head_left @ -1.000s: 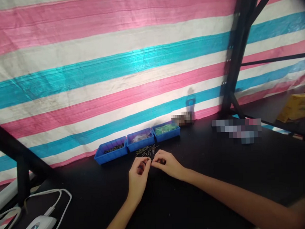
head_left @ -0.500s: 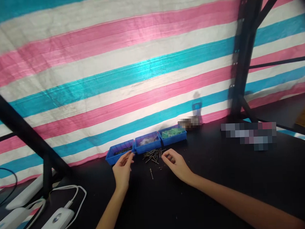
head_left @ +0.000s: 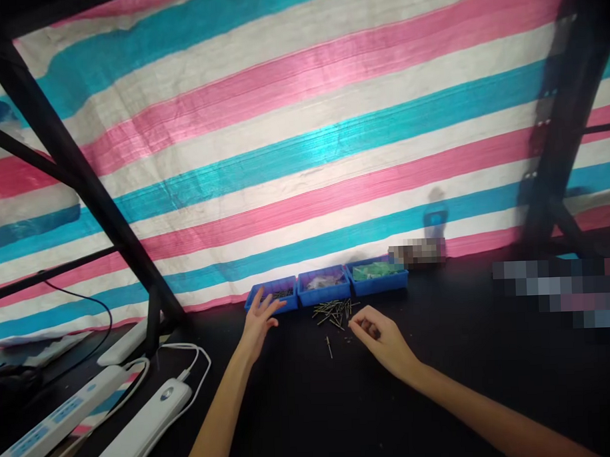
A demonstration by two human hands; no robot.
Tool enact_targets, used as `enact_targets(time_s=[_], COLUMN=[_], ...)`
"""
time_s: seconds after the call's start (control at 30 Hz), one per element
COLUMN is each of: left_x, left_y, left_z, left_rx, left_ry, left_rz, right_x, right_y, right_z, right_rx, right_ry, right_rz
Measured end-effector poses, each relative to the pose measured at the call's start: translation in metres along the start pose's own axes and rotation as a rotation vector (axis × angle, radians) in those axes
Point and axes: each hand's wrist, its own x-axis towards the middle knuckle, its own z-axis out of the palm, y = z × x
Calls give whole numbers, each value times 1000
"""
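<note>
My left hand (head_left: 258,323) is open, fingers spread, at the front edge of the left blue bin (head_left: 248,306), which holds dark thin metal pieces. My right hand (head_left: 381,336) is closed in a pinch just right of a loose pile of thin metal pieces (head_left: 332,313); what its fingertips hold, if anything, is too small to make out. A single metal piece (head_left: 329,347) lies apart on the black table, between my hands. The middle blue bin (head_left: 325,296) contains clear plastic bags, and the right blue bin (head_left: 381,284) green material.
A striped sheet (head_left: 302,148) hangs behind the black table (head_left: 301,415). White power strips (head_left: 56,417) and a white device with a cable (head_left: 142,427) lie at the left. Black frame posts stand on both sides. Blurred-out items are at the right.
My left hand has opened from a pinch and spread its fingers. The thin piece at its fingertips is no longer seen. My right hand stays pinched near the pile. The view has shifted left.
</note>
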Motion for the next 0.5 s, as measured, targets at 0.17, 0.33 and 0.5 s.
enact_targets(time_s=[0.17, 0.33, 0.5], left_x=[-12, -41, -58], left_y=[-4, -25, -35], left_z=[21, 48, 65], left_rx=[286, 1046, 1185], left_ry=[-78, -352, -488], left_rz=[124, 327, 418], right_x=[0, 1, -1], right_y=[1, 0, -1], right_z=[1, 1, 1], right_rx=[-10, -27, -53], right_ry=[2, -31, -103], right_rz=[-6, -9, -36])
